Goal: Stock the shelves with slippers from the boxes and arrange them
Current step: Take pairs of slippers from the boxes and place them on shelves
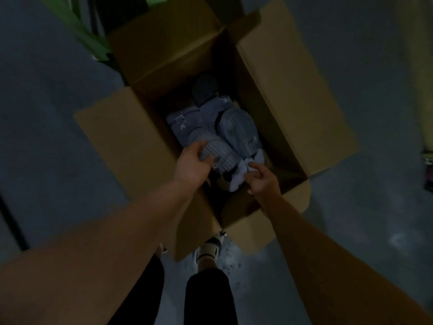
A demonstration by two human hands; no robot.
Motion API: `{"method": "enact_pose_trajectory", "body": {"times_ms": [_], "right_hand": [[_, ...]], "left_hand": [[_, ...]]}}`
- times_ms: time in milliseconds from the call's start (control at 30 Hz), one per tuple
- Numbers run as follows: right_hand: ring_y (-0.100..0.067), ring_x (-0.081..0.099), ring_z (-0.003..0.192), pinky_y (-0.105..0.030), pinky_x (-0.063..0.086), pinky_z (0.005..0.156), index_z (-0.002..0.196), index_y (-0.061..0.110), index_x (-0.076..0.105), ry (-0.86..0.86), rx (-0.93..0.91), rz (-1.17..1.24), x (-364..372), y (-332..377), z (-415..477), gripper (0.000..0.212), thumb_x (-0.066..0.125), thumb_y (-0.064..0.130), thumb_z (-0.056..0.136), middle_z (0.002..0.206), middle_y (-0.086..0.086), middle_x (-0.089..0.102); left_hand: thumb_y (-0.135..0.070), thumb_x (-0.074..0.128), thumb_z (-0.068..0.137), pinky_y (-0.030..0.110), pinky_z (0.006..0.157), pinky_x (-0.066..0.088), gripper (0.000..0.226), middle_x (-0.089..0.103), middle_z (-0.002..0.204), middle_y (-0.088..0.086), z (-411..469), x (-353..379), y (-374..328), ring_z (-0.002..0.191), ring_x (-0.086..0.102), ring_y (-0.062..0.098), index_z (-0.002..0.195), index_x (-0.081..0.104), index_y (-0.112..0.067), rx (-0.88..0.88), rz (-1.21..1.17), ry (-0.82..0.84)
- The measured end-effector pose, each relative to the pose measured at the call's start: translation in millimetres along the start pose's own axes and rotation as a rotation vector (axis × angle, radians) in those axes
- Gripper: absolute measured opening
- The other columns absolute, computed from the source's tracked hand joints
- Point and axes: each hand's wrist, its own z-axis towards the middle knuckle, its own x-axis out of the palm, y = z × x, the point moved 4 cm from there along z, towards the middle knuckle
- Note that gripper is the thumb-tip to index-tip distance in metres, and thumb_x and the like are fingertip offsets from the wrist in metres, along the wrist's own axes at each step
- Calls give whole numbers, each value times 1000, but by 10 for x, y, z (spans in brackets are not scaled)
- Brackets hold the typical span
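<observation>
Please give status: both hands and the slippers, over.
Left hand grips ribbed slipper in box. Right hand pinches pale slipper. Flaps open, nothing in the way.

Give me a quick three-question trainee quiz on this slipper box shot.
1. True or false: the cardboard box has its flaps shut.
2. What does the left hand hold? A) a ribbed slipper B) a box flap C) nothing
3. Fill in: the right hand pinches a pale slipper ____ the box.
Key: 1 false; 2 A; 3 inside.
</observation>
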Motion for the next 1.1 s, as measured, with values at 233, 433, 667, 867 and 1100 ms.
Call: {"method": "enact_pose_trajectory", "body": {"times_ms": [233, 433, 667, 867, 1100], "right_hand": [[-25, 51, 122, -17, 36, 95, 144, 4, 41, 13, 143, 119, 536, -249, 604, 48, 53, -1, 98, 138, -13, 51], [-29, 56, 120, -38, 47, 101, 142, 11, 39, -119, 184, 90, 813, -508, 844, 53, 58, 10, 93, 134, -13, 55], [-28, 42, 137, -37, 37, 113, 155, 11, 24, -182, 40, 7, 989, -633, 916, 68, 57, 11, 95, 153, -14, 39], [-30, 40, 138, -40, 36, 115, 155, 13, 24, -245, 79, 19, 844, -678, 876, 69, 59, 14, 95, 154, -13, 38], [-24, 47, 132, -28, 37, 109, 151, 18, 36, -159, 87, 7, 602, -485, 466, 55, 56, 19, 99, 147, -8, 48]], "left_hand": [[-21, 57, 95, 27, 104, 38, 47, 46, 140, 11, 680, 36, 230, 125, 49, 25, 140, 46, -16, 130, 282, 51], [-16, 56, 94, 25, 103, 35, 51, 41, 143, 14, 1183, 133, 382, 127, 45, 28, 143, 40, -13, 130, 445, 89], [-31, 57, 96, 22, 99, 36, 57, 47, 144, 8, 1530, 210, 606, 128, 47, 24, 146, 35, -17, -23, 342, 131], [-41, 63, 90, 24, 101, 36, 69, 43, 147, 3, 1376, 194, 470, 132, 43, 23, 149, 31, -24, 18, 399, 246], [-46, 47, 97, 32, 91, 45, 62, 49, 140, 12, 885, 49, 218, 120, 53, 32, 150, 22, -26, -1, 744, 342]]}}
